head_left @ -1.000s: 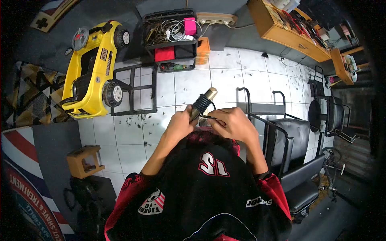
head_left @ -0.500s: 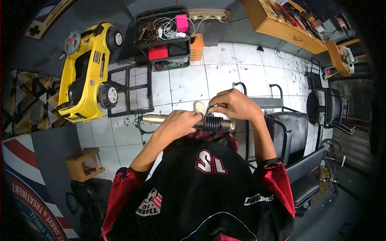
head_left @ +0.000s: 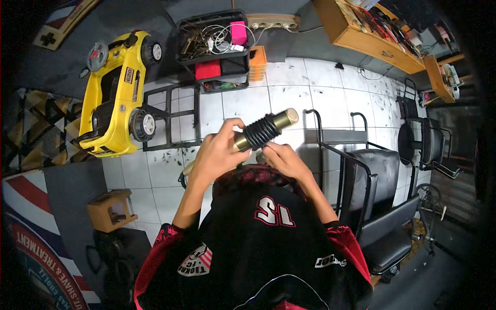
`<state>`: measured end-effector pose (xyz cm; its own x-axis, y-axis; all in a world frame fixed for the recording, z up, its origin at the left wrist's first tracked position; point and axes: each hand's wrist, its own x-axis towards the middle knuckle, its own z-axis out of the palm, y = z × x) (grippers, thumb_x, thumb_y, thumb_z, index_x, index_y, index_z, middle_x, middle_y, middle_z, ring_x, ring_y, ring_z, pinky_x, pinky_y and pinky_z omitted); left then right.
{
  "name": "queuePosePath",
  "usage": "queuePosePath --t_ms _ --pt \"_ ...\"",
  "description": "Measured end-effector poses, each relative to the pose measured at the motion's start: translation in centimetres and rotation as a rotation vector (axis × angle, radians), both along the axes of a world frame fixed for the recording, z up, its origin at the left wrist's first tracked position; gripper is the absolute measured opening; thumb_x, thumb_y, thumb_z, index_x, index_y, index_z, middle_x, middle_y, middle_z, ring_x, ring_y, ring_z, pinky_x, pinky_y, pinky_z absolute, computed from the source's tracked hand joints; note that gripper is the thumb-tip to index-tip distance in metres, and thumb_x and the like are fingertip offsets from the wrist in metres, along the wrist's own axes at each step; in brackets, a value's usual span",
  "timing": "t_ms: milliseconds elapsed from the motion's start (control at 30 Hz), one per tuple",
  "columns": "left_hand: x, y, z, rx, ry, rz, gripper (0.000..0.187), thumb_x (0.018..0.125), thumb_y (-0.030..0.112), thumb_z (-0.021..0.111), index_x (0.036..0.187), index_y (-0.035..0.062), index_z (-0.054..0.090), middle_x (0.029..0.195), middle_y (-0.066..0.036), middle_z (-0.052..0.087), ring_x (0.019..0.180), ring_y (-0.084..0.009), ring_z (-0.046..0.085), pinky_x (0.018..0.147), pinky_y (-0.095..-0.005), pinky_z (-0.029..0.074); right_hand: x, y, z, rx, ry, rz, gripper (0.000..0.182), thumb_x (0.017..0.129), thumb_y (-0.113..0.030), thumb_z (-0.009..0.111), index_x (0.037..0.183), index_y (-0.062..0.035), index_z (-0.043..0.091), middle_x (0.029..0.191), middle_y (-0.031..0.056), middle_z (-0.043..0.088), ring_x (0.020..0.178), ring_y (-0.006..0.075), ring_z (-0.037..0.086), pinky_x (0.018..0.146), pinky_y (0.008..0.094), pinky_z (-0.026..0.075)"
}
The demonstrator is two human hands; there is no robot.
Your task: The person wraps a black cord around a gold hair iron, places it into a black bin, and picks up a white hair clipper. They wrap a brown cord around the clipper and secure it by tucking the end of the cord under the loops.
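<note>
A gold cylinder [head_left: 283, 120] with a pale round end is held across the front of my body, tilted up to the right. Black cord [head_left: 261, 130] is wound round it in several tight coils. My left hand [head_left: 217, 155] is closed round the cylinder just left of the coils, and its thumb and index finger reach up beside them. My right hand [head_left: 285, 163] is closed just under the coils, fingertips pinched on the cord at their lower edge. The cylinder's lower left part is mostly hidden behind my left hand.
A yellow toy car [head_left: 116, 98] stands at the left by a black metal frame [head_left: 171, 116]. A black rack [head_left: 212, 64] with cables is ahead. Black padded chairs [head_left: 369, 170] stand at the right on white floor tiles [head_left: 240, 103]. A wooden drawer unit [head_left: 372, 44] is at the upper right.
The cylinder has tilted from nearly level, its right end now raised. My right hand has moved from above the coils to below them, carrying the cord round.
</note>
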<state>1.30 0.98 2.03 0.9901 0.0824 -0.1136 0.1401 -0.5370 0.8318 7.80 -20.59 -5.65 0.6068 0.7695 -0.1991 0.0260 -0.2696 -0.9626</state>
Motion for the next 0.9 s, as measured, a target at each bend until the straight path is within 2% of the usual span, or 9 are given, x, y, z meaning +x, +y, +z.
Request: queuePosePath --t_ms 33,133,167,267,400,500,700,867,900 --pt "0.1 -0.1 0.7 -0.050 -0.078 0.054 0.047 0.072 0.010 0.077 0.112 0.0069 0.052 0.070 -0.008 0.063 0.059 -0.0077 0.054 0.055 -0.0256 0.043 -0.4 0.0 0.6 -0.007 0.025 -0.038 0.024 0.099 -0.022 0.048 0.099 -0.0020 0.060 0.058 0.0063 0.050 0.054 0.0154 0.049 0.055 0.0327 0.043" --pt "0.3 0.8 0.1 0.076 -0.082 0.221 0.042 0.073 0.010 0.077 0.109 0.0047 0.057 0.068 -0.006 0.061 0.057 -0.0063 0.050 0.053 -0.0241 0.041 -1.5 -0.4 1.1 -0.048 0.049 -0.138 0.024 0.100 -0.023 0.049 0.102 -0.0031 0.061 0.060 0.0076 0.052 0.053 0.0163 0.051 0.055 0.0324 0.043" --pt "0.6 1.2 -1.2 0.033 -0.239 0.323 0.036 0.075 0.012 0.078 0.105 0.0023 0.061 0.067 -0.003 0.059 0.057 -0.0060 0.046 0.052 -0.0240 0.040 -1.9 -0.8 0.9 -0.071 0.021 -0.163 0.024 0.099 -0.023 0.049 0.103 -0.0035 0.062 0.061 0.0089 0.055 0.053 0.0179 0.053 0.055 0.0326 0.044" --pt "1.0 3.1 -0.5 0.117 -0.082 0.411 0.025 0.079 0.015 0.075 0.096 0.0007 0.063 0.072 -0.009 0.065 0.060 -0.0118 0.060 0.056 -0.0308 0.047 -2.9 -1.6 1.9 -0.060 -0.170 -0.105 0.023 0.097 -0.020 0.054 0.108 -0.0026 0.065 0.064 0.0095 0.059 0.052 0.0151 0.054 0.054 0.0286 0.045" --pt "0.5 3.0 -3.3 0.294 -0.118 0.319 0.023 0.079 0.014 0.073 0.095 0.0021 0.063 0.072 -0.018 0.064 0.065 -0.0322 0.065 0.059 -0.0379 0.049 -2.6 -1.4 6.6 -0.061 -0.307 0.072 0.025 0.088 -0.016 0.064 0.108 -0.0023 0.068 0.069 0.0134 0.064 0.050 0.0164 0.057 0.054 0.0272 0.047" --pt "0.2 2.6 -5.1 0.310 -0.010 0.221 0.024 0.076 0.014 0.073 0.095 0.0032 0.061 0.073 -0.022 0.062 0.072 -0.0418 0.062 0.060 -0.0421 0.048 -2.0 -1.1 8.9 -0.036 -0.490 0.108 0.024 0.084 -0.018 0.066 0.102 -0.0022 0.069 0.067 0.0145 0.065 0.052 0.0266 0.061 0.055 0.0350 0.050" --pt "-1.7 0.5 -7.3 0.226 0.111 -0.036 0.028 0.073 0.014 0.073 0.097 0.0036 0.062 0.081 -0.023 0.065 0.079 -0.0418 0.063 0.068 -0.0477 0.051 1.0 0.0 10.8 -0.036 -0.721 0.072 0.019 0.083 -0.016 0.069 0.097 -0.0033 0.069 0.069 0.0143 0.066 0.057 0.0303 0.064 0.054 0.0362 0.052" --pt "-1.4 -0.9 -6.1 0.236 0.206 -0.349 0.033 0.070 0.012 0.075 0.101 0.0025 0.067 0.079 -0.023 0.065 0.076 -0.0382 0.066 0.071 -0.0435 0.052 3.8 2.2 9.5 -0.018 -0.759 -0.098 0.016 0.079 -0.019 0.074 0.091 -0.0083 0.073 0.076 0.0100 0.070 0.059 0.0251 0.066 0.054 0.0323 0.051" --pt "-1.5 -1.1 -6.0 0.213 0.177 -0.369 0.033 0.071 0.013 0.076 0.100 0.0025 0.067 0.078 -0.023 0.065 0.076 -0.0382 0.066 0.071 -0.0436 0.052 4.3 2.6 8.7 0.011 -0.786 -0.117 0.016 0.079 -0.015 0.075 0.092 -0.0070 0.073 0.071 0.0098 0.067 0.054 0.0205 0.060 0.051 0.0302 0.047"
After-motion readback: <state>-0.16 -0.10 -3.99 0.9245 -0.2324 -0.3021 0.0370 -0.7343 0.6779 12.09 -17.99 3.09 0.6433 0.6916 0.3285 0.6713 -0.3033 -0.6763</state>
